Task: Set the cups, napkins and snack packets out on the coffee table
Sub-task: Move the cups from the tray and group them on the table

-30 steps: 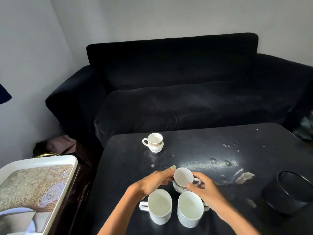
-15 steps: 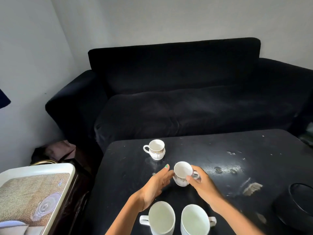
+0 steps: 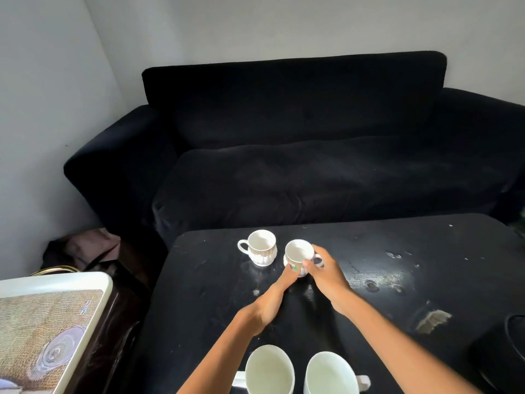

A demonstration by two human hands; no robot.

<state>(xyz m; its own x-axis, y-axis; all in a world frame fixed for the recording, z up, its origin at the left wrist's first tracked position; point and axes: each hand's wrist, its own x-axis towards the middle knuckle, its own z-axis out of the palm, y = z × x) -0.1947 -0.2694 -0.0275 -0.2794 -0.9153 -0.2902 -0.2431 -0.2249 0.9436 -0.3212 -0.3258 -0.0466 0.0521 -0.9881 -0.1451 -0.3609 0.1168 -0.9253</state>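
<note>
On the black coffee table (image 3: 426,240) a small patterned white cup (image 3: 260,248) stands near the far edge, handle to the left. Just right of it a second small patterned cup (image 3: 298,253) is tilted slightly; my right hand (image 3: 326,277) grips it at the handle side and my left hand (image 3: 272,300) touches its lower left side with the fingertips. Two plain white mugs stand at the near edge: the left mug (image 3: 269,369) and the right mug (image 3: 331,373). No napkins or snack packets show.
A black sofa (image 3: 312,166) runs behind the table. A white tray (image 3: 56,282) with a woven-pattern liner sits at the lower left on a dark stand. A black round container (image 3: 508,351) stands at the table's right edge. Scuffed patches mark the tabletop's right half.
Both hands carried the second small cup away from the two plain mugs toward the far edge, ending beside the first small cup. The camera view tilted up.
</note>
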